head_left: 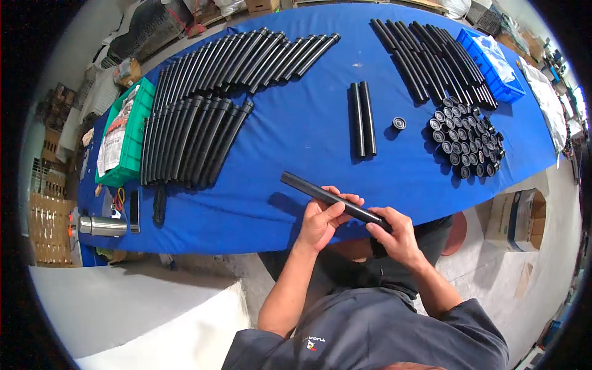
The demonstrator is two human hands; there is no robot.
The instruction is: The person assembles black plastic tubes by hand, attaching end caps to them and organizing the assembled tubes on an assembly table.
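A black tube (305, 185) is held at a slant over the table's near edge, its free end pointing up and left. My left hand (325, 216) wraps round its middle, thumb on top. At the lower right end, my right hand (394, 234) closes over the tube; whether a cap sits under those fingers is hidden. Beyond my hands, two plain black tubes (363, 120) lie side by side. A single round black cap (399, 124) rests just right of them.
Capped tubes (191, 135) lie in rows at left. Plain tubes (431, 58) and a cluster of caps (465, 139) are at right. A green crate (131, 162), a blue crate (509, 92), a steel flask (103, 226) and a phone (134, 211) stand or lie near the table's ends.
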